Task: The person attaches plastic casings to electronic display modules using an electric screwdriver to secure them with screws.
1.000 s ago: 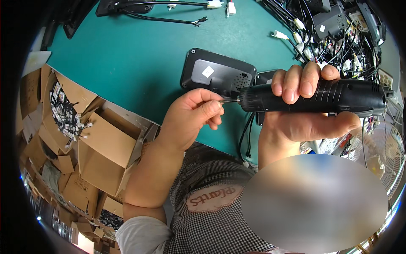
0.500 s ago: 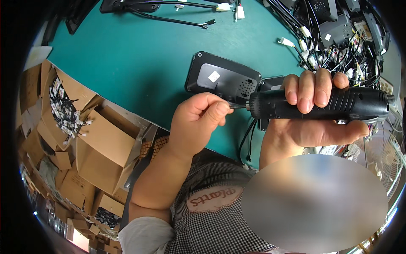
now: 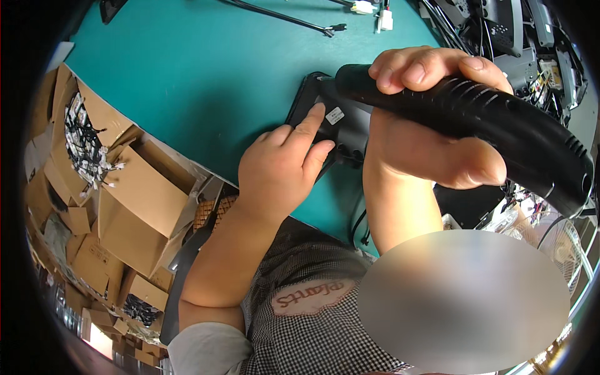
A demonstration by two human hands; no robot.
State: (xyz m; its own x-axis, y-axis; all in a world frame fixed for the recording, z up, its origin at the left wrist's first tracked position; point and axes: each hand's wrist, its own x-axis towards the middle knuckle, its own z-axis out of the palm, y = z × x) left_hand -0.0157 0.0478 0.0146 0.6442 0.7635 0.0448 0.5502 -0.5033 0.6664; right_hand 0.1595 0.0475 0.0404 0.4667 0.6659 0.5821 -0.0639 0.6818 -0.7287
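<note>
Head view: I am seeing both hands working over the green tabletop (image 3: 206,81). The right hand (image 3: 431,147) is clamping round a black power tool (image 3: 494,119), fingers curling over the far side and thumb lying along the near side. The tool's slimmer end is pointing left, overlapping the far part of a black casing (image 3: 353,132) in my view; its tip is staying hidden from me.

The left hand (image 3: 275,165) is reaching onto the casing, forefinger extending beside a white label (image 3: 335,115), thumb standing apart from it; I am not making out whether the fingertip is pressing. The casing is lying tilted on the tabletop, between the two hands and a little beyond them.

Far side: a black cable (image 3: 281,15) is lying near white connectors (image 3: 385,20). Left: cardboard boxes (image 3: 147,194) are standing beside the tabletop
</note>
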